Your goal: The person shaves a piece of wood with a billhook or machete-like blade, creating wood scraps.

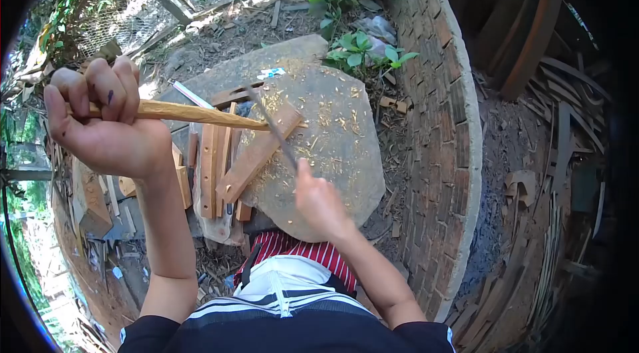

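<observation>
Head view | L hand (110, 110): grip closed rnd wood stick (200, 114) | R hand (321, 200): grip closed on blurred long tool (271, 120), crossing nr stick's far end | stick tip over wood block (253, 158) on table (353, 180) w/ shavings (325, 112)

Our left hand (110, 120) raised high at left of view, fingers curled into closed grip, knuckles up, heel of palm turned toward us, dark mark on one finger. Our left wrist bent, left forearm (166, 240) bare and near upright beneath it. Our right hand (318, 196) lower, near center, closed and slightly blurred, one digit extended upward. Our right forearm (373, 272) bare, slanting up and inward from lower right. Our hands well apart.
</observation>
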Motion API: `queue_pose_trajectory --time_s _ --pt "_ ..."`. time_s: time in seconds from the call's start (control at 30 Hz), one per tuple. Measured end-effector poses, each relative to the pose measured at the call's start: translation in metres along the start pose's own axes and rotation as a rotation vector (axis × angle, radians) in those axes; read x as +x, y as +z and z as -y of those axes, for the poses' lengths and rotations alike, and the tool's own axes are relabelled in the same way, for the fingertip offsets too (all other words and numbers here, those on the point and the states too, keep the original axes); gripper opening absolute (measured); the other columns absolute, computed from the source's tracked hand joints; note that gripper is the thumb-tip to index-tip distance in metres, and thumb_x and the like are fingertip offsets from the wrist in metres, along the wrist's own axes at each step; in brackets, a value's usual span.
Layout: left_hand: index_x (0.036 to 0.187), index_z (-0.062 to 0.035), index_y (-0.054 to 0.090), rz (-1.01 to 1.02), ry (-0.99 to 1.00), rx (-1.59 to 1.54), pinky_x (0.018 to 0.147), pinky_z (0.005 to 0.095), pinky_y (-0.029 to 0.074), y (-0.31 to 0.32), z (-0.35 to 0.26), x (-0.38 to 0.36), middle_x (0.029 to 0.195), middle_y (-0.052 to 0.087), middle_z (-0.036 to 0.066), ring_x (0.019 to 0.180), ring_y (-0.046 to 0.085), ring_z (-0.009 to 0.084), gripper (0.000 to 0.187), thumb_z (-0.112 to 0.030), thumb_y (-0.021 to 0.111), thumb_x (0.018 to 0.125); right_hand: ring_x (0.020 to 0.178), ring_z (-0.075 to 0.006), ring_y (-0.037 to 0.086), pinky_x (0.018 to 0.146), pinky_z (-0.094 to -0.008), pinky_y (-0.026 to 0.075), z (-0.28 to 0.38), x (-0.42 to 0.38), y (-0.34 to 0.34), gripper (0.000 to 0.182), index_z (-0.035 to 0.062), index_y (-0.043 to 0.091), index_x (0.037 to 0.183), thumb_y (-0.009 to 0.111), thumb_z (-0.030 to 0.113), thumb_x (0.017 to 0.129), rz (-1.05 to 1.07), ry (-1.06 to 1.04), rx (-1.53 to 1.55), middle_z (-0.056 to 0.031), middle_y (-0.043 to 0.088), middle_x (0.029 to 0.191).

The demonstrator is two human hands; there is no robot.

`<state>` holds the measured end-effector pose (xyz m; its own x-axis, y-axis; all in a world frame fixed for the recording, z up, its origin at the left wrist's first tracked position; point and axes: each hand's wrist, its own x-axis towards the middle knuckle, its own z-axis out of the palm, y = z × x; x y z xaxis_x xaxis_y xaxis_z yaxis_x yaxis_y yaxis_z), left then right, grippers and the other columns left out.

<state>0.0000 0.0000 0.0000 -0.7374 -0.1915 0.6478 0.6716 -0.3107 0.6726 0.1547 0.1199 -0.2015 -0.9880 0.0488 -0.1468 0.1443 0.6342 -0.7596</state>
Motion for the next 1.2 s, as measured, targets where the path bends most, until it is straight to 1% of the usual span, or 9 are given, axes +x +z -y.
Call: queue_pose_trajectory --time_s 0.1,0.2,0.27,0.33,0.53,0.77,0.97,1.1,1.2 --pt "0.065 -0.0162 0.027 0.125 0.067 -0.124 0.045 0.0254 0.017 0.002 0.002 0.015 0.050 0.020 -0.003 0.041 0.011 0.0070 0.038 -0.033 0.037 0.097 0.062 -0.0440 0.062 0.057 -0.0537 0.050 -0.014 0.036 0.003 0.051 -0.0043 0.034 0.129 0.047 0.006 0.081 -0.068 0.046 -0.054 -0.0247 0.061 0.066" --pt "0.066 -0.0153 0.026 0.035 0.095 0.046 0.042 0.0222 0.013 0.018 0.000 0.008 0.052 0.020 -0.003 0.042 0.014 0.0064 0.037 -0.032 0.037 0.097 0.060 -0.0423 0.062 0.052 -0.0534 0.048 0.041 0.014 -0.032 0.046 -0.0037 0.037 0.126 0.046 0.006 0.082 0.003 -0.001 0.004 -0.0233 0.060 0.062" --pt "0.065 -0.0158 0.025 0.009 0.093 0.061 0.046 0.0223 0.016 0.022 0.001 0.004 0.053 0.019 -0.003 0.044 0.014 0.0063 0.037 -0.030 0.039 0.097 0.058 -0.0448 0.059 0.049 -0.0526 0.045 0.066 0.003 -0.042 0.030 -0.0021 0.040 0.115 0.049 0.009 0.089 -0.134 -0.236 0.159 -0.0249 0.057 0.058" --pt "0.065 -0.0163 0.025 -0.014 0.094 0.086 0.050 0.0223 0.020 0.023 0.001 0.003 0.054 0.018 -0.004 0.045 0.013 0.0063 0.038 -0.029 0.041 0.096 0.057 -0.0445 0.058 0.050 -0.0527 0.045 0.062 0.001 -0.033 0.030 -0.0021 0.040 0.114 0.050 0.009 0.088 -0.098 -0.186 0.176 -0.0246 0.056 0.058" --pt "0.064 -0.0160 0.024 -0.241 0.078 0.170 0.044 0.0221 0.012 -0.004 0.007 0.017 0.056 0.020 -0.004 0.047 0.014 0.0064 0.041 -0.031 0.044 0.097 0.055 -0.0411 0.060 0.048 -0.0509 0.047 0.056 0.008 -0.010 0.033 -0.0015 0.041 0.115 0.049 0.004 0.083 -0.139 -0.135 0.051 -0.0208 0.057 0.057" --pt "0.065 -0.0153 0.023 -0.142 0.119 0.133 0.041 0.0231 0.011 -0.006 0.003 0.013 0.055 0.018 -0.003 0.045 0.015 0.0063 0.041 -0.033 0.038 0.099 0.055 -0.0410 0.061 0.051 -0.0523 0.047 0.098 -0.001 -0.044 0.042 -0.0035 0.040 0.124 0.048 0.005 0.084 -0.088 -0.258 0.030 -0.0224 0.060 0.062" --pt "0.064 -0.0158 0.023 -0.180 0.037 0.030 0.043 0.0221 0.013 -0.021 0.003 0.019 0.056 0.018 -0.004 0.045 0.013 0.0063 0.041 -0.031 0.038 0.099 0.056 -0.0427 0.060 0.053 -0.0544 0.046 0.026 0.005 0.007 0.043 -0.0042 0.038 0.125 0.046 0.007 0.085 -0.137 -0.030 -0.102 -0.0228 0.060 0.062" --pt "0.065 -0.0160 0.024 -0.115 0.022 0.000 0.040 0.0228 0.011 -0.021 0.005 0.019 0.053 0.019 -0.004 0.043 0.014 0.0055 0.042 -0.035 0.038 0.099 0.056 -0.0433 0.059 0.051 -0.0535 0.046 0.071 0.000 -0.015 0.040 -0.0044 0.039 0.123 0.047 0.007 0.085 -0.110 -0.016 -0.092 -0.0233 0.059 0.061" --pt "0.064 -0.0161 0.024 -0.065 0.013 -0.055 0.041 0.0232 0.011 -0.016 0.004 0.014 0.051 0.018 -0.005 0.043 0.012 0.0055 0.041 -0.034 0.039 0.098 0.056 -0.0432 0.059 0.048 -0.0521 0.046 0.112 -0.007 -0.026 0.035 -0.0036 0.039 0.118 0.048 0.004 0.086 -0.220 -0.233 0.032 -0.0246 0.058 0.061"
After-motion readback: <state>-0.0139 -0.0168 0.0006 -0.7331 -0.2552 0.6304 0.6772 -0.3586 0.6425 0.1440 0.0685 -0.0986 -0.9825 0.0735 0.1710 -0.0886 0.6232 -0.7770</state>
